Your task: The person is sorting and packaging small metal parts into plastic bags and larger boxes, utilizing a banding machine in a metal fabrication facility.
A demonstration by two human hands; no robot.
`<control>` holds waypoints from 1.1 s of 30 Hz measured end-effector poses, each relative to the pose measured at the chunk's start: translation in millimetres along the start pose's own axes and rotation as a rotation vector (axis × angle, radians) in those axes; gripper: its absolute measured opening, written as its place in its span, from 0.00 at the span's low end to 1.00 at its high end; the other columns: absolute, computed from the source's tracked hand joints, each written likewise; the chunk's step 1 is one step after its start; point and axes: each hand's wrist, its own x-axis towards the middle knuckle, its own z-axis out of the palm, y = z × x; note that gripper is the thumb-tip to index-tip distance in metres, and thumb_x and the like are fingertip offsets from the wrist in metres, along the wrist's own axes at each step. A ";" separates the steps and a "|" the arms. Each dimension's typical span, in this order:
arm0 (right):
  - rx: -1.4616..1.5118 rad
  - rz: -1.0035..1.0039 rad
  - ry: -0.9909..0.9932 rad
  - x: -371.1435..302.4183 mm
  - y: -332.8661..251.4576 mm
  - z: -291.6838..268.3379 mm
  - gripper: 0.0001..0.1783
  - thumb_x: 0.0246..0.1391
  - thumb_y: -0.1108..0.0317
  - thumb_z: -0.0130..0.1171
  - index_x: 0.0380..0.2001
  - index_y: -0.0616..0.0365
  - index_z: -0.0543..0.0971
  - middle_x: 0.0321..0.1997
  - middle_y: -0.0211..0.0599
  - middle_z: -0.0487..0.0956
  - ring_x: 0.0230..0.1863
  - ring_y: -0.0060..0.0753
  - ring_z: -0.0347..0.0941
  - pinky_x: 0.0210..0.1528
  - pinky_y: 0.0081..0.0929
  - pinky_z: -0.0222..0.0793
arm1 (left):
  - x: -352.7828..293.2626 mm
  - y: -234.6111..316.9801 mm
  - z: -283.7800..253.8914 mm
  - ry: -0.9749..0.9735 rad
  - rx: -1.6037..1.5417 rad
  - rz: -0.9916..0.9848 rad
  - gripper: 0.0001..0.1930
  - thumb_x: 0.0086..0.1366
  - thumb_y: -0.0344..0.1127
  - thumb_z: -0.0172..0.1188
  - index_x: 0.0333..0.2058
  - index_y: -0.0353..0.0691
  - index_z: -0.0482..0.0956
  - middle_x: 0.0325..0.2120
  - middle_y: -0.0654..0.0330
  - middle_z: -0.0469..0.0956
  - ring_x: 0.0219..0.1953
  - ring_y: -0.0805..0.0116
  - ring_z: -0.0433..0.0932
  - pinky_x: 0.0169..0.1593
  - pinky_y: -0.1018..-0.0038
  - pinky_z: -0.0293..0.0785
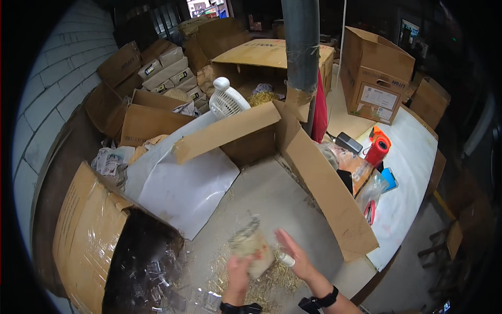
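Observation:
My left hand grips the lower left side of a pale, floppy cloth-like piece. Reddish marks show on its face and its upper end is dark and patterned; motion blurs it, so its kind is unclear. Just to its right, my right hand is held open with the fingers stretched out, apart from the piece. A white wrap sits around one of its fingers. Below both hands, gold-coloured shavings lie scattered on the grey work surface.
An open carton at the left holds clear plastic pieces. Cardboard flaps stand behind and right of my hands. A white fan, a grey pillar and stacked packs are farther back. A red tape dispenser lies on the right-hand table.

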 end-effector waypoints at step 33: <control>-0.849 -0.034 0.443 28.1 29.7 -70.5 0.25 0.55 0.68 0.54 0.52 0.73 0.67 0.55 0.59 0.70 0.58 0.53 0.65 0.61 0.36 0.57 | -204.6 -57.2 -156.9 0.796 0.740 0.070 0.07 0.56 0.25 0.57 0.35 0.35 0.77 0.31 0.54 0.77 0.34 0.58 0.76 0.40 0.70 0.74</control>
